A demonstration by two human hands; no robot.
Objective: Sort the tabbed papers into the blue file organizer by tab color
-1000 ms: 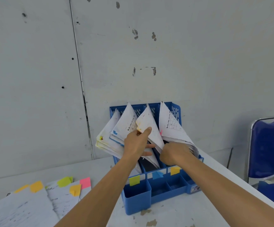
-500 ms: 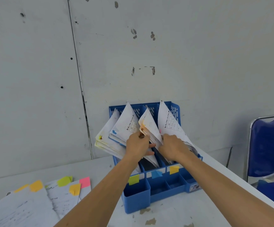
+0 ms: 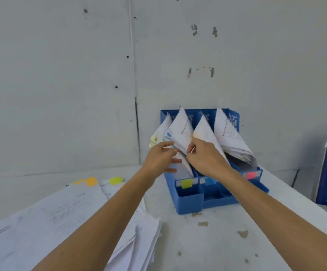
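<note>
Evidently the sheets (image 3: pixel 229 137) lean fanned in the organizer (image 3: pixel 190 202), at the table's (image 3: pixel 217 241) 12 o'clock edge, so each colour's slot can be reached. The left hand (image 3: pixel 158 159), fingers straight and apart, props the blue-tabbed bundle (image 3: pixel 180 130) from 9 o'clock. The right hand (image 3: pixel 205 159), fingers curled, pinches that bundle's edge at 3 o'clock, likely seating it. The pile (image 3: pixel 61 222) waits at the organizer's 8 o'clock.
</note>
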